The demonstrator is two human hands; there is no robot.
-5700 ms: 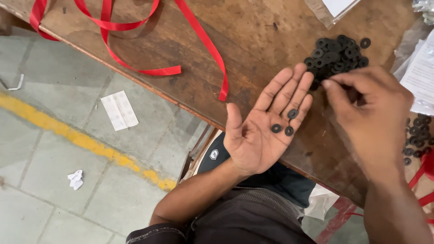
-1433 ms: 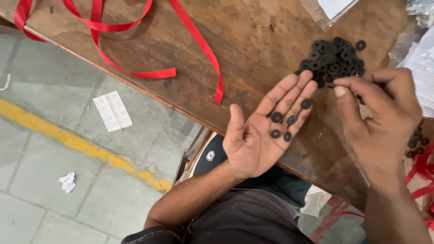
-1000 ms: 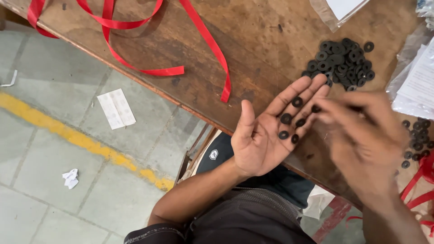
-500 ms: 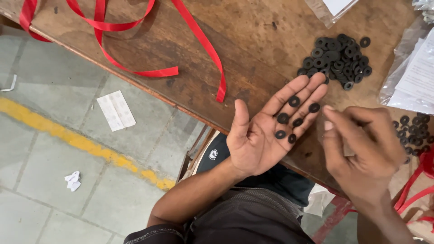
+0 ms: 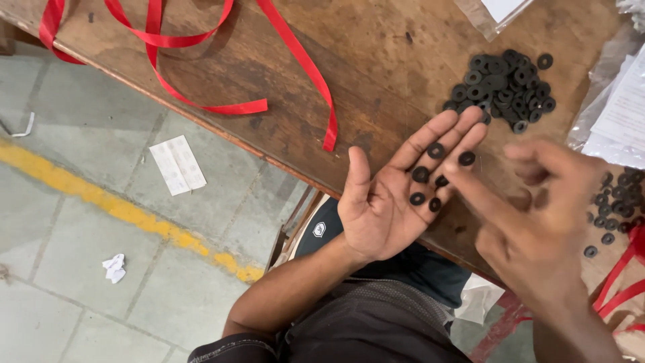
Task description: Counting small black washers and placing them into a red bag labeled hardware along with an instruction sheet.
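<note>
Below the washer pile [image 5: 502,86] on the desk [image 5: 376,60], the open left hand [image 5: 396,195] cradles six black washers [image 5: 430,178], while the blurred right hand [image 5: 537,215] hides its grip.

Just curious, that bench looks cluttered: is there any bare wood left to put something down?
Yes. Bare wooden table lies between the red ribbon and the pile of black washers, reaching down to the open left hand. The right side is crowded: plastic bags, loose washers, and the right hand.
</note>
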